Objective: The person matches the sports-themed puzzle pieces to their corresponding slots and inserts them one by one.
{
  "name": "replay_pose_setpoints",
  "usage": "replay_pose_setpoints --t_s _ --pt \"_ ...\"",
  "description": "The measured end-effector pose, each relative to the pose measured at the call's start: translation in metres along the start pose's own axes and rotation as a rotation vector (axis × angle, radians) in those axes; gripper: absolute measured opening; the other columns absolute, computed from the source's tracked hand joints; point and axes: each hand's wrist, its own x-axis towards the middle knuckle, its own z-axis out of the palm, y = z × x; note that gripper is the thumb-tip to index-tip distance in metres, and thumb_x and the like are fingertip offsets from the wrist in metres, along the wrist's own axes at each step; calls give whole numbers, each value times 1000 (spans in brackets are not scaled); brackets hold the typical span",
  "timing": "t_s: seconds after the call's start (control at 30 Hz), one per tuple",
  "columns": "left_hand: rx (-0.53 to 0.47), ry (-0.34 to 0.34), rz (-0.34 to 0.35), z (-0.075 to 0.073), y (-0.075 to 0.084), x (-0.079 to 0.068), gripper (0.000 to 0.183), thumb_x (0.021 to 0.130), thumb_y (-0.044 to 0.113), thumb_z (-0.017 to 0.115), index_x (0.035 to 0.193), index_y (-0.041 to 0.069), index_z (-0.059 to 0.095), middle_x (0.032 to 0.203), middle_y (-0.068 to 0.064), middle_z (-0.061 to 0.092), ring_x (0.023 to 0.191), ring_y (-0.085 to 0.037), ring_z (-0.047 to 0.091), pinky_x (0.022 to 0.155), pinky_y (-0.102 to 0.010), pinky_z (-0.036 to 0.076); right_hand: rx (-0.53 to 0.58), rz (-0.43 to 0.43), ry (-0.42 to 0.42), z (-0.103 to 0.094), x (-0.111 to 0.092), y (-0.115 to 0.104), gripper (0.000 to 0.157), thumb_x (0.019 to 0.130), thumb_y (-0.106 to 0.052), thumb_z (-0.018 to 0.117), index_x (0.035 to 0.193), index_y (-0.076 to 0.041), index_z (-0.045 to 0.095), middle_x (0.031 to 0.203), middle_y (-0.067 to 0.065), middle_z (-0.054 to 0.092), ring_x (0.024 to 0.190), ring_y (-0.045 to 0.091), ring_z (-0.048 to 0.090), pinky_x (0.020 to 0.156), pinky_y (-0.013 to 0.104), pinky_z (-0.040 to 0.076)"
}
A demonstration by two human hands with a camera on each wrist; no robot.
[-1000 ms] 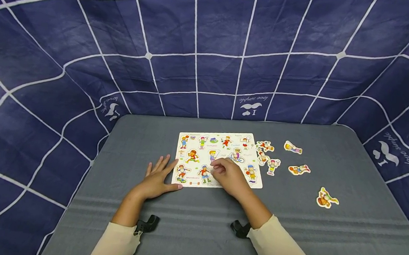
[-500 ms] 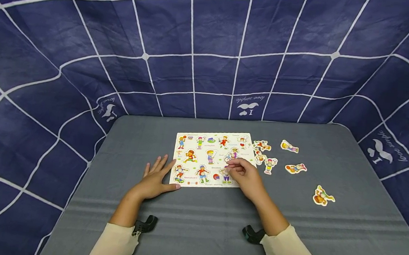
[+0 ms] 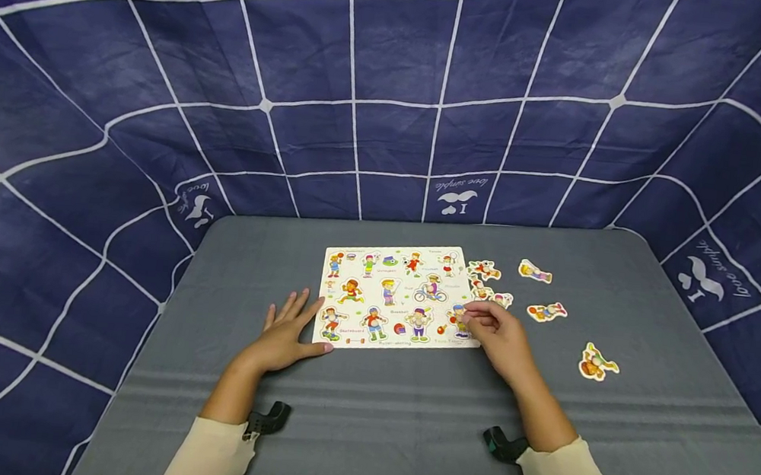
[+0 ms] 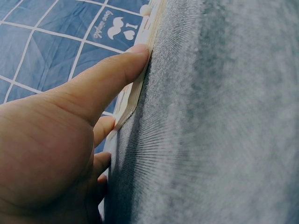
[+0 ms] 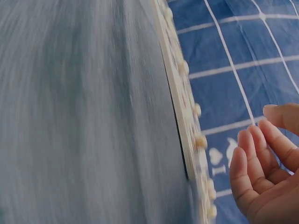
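Note:
A pale puzzle board (image 3: pixel 361 311) printed with sports figures lies flat on the grey table. Several figure pieces with round knobs sit in it, among them a baseball player (image 3: pixel 419 325) in the bottom row. My left hand (image 3: pixel 281 341) rests spread at the board's left side, its thumb (image 4: pixel 135 55) touching the front edge and its other fingers along the side. At the board's right end hovers my right hand (image 3: pixel 503 339), overlapping the ball-player piece (image 3: pixel 458 318) in the head view. In the right wrist view its fingers (image 5: pixel 240 175) are loosely bent, with nothing between them and the thumb.
Right of the board lie loose figure pieces: a small cluster against its edge (image 3: pixel 484 269), a lying figure (image 3: pixel 535 271), another (image 3: pixel 547 312), and a yellow-green one (image 3: pixel 594 363) nearer me. A blue curtain (image 3: pixel 390 139) with white lines surrounds the table (image 3: pixel 389 437).
My right hand has moved rightward from the bottom middle of the board to its right end, uncovering the baseball player piece. My left hand stays in place; the head view has shifted slightly.

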Motion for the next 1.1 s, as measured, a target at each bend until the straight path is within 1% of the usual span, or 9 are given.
replay_pose_setpoints --t_s 0.17,0.37,0.47,0.53,0.6,0.7,0.9,0.97,1.1 --pt "0 -7 -5 1 -2 1 102 85 61 73 164 24 20 172 -13 3 159 -39 -6 121 -68 -11 -34 14 38 -23 -3 7 30 96 -8 67 122 8 66 110 26 70 83 -8 62 73 10 52" --pt "-1 -2 -6 1 -3 0 102 85 61 73 164 24 20 172 -14 4 159 -39 -5 121 -68 -11 -171 -7 85 -53 -9 15 30 97 -13 68 121 5 67 109 22 71 82 -12 61 72 9 52" --pt "3 1 -3 0 -2 0 101 85 60 73 164 24 21 172 -14 4 159 -39 -5 121 -68 -10 -230 -16 113 -69 -14 19 30 97 -15 69 121 2 69 107 15 72 83 -13 60 72 9 51" --pt "3 1 1 0 -1 -1 100 86 60 73 163 24 21 172 -14 4 159 -39 -4 121 -68 -10 -250 -23 129 -80 -17 22 30 96 -15 70 121 2 70 103 6 73 83 -14 60 71 8 50" --pt "4 2 1 0 0 -1 100 86 59 73 163 24 21 172 -14 5 159 -39 -4 121 -68 -10 -262 -32 137 -91 -19 26 29 96 -13 70 121 3 69 99 -3 73 82 -15 59 70 7 50" --pt "4 3 1 0 1 -1 99 86 58 74 163 23 22 172 -14 5 159 -39 -3 121 -68 -9 -292 -40 138 -107 -23 34 28 96 -11 69 119 5 68 92 -11 72 80 -17 59 69 6 49" --pt "9 5 -2 0 1 -1 99 86 58 74 163 24 21 172 -14 5 159 -39 -3 121 -68 -9 -364 -23 124 -133 -30 37 29 98 -16 67 118 5 67 87 -16 70 72 -12 58 57 14 49" --pt "11 7 -1 0 1 -1 99 86 58 74 163 24 21 172 -14 5 159 -39 -3 121 -68 -9 -397 -28 115 -140 -32 37 28 98 -15 66 117 5 68 87 -17 68 72 -11 57 56 15 49" --pt "13 12 1 1 1 -1 99 86 58 73 163 24 22 172 -14 5 159 -39 -3 121 -68 -9 -503 -80 99 -152 -35 41 22 95 -10 67 112 5 70 90 -4 65 73 -14 54 58 12 46"
